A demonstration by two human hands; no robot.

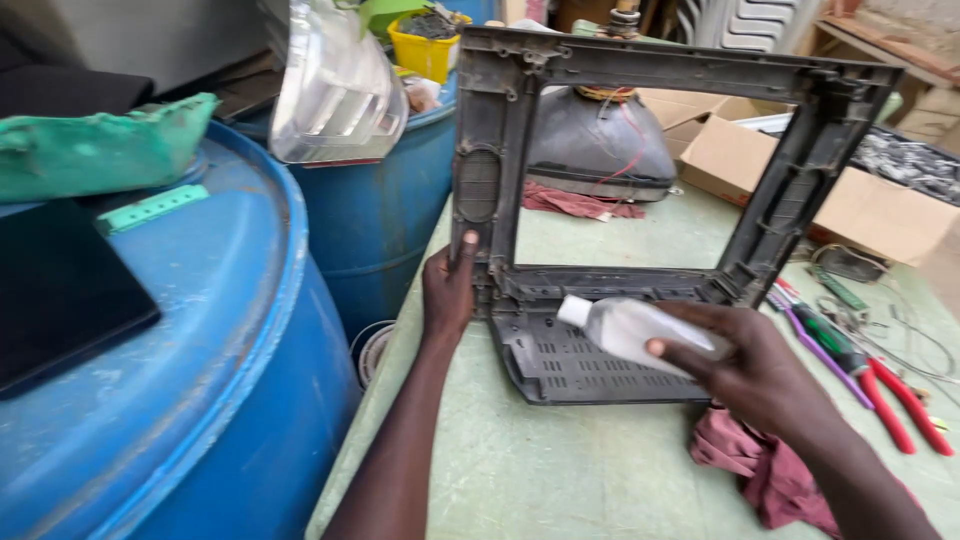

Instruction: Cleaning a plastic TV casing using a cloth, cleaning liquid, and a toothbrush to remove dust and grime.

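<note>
A dark grey plastic television front frame (640, 70) stands upright on the pale green table (560, 470), its grilled base lying flat toward me. My left hand (448, 292) grips the frame's lower left post. My right hand (745, 372) holds a small clear plastic bottle (625, 326) with a white cap, tilted with the cap pointing left over the grilled base. A maroon rag (760, 465) lies on the table under my right wrist.
Two blue plastic drums (220, 400) stand at the left, with a green bag, a flat dark panel and a clear plastic casing on them. Behind the frame sit a picture tube (600, 140) and cardboard boxes (870, 205). Red-handled pliers (905, 405) and screwdrivers lie at the right.
</note>
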